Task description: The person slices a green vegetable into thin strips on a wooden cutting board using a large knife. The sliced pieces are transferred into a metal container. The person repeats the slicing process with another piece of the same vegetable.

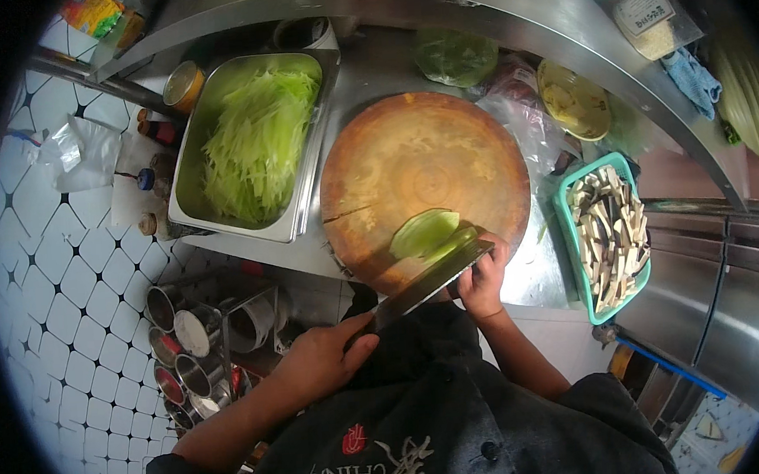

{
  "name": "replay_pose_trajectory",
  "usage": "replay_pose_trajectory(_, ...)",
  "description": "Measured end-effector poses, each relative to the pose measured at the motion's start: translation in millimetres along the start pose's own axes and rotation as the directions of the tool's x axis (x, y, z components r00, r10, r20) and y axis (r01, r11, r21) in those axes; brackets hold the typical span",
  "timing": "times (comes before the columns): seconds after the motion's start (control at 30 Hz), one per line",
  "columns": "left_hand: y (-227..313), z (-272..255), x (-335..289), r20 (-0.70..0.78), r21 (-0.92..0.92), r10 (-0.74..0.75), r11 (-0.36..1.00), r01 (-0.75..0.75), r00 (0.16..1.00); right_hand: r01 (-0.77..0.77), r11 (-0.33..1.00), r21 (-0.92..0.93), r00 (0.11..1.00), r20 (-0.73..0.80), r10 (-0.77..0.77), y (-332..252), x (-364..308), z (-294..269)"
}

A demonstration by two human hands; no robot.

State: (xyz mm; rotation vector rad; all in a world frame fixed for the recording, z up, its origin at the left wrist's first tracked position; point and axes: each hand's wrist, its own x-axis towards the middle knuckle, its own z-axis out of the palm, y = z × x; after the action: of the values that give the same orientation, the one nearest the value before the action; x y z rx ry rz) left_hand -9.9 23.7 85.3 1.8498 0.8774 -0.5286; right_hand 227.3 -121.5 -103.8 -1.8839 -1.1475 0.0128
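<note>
Two green vegetable pieces (427,231) lie on the near part of the round wooden board (418,161). I grip the cleaver (434,284) by its handle, left hand (322,359) wrapped closed; the blade slants along their near side. My right hand (485,283) bends at the blade's far end; whether its fingers pinch anything, I cannot tell.

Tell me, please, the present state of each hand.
Left hand: closed, holding the knife.
Right hand: beside the knife's far end; its grip cannot be told.
</note>
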Motion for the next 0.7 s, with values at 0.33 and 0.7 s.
replay_pose_trajectory(0.33,-2,-1,13,0.022,-0.035,-0.012,0.999,0.012,1.0,0.006,1.0,0.009,1.0,0.013,-0.006,1,2,-1)
replay_pose_trajectory(0.7,-8,40,89,-0.099,0.063,0.111,0.992,-0.105,0.989,0.005,1.0,-0.002,1.0,0.0,-0.005,0,1,1)
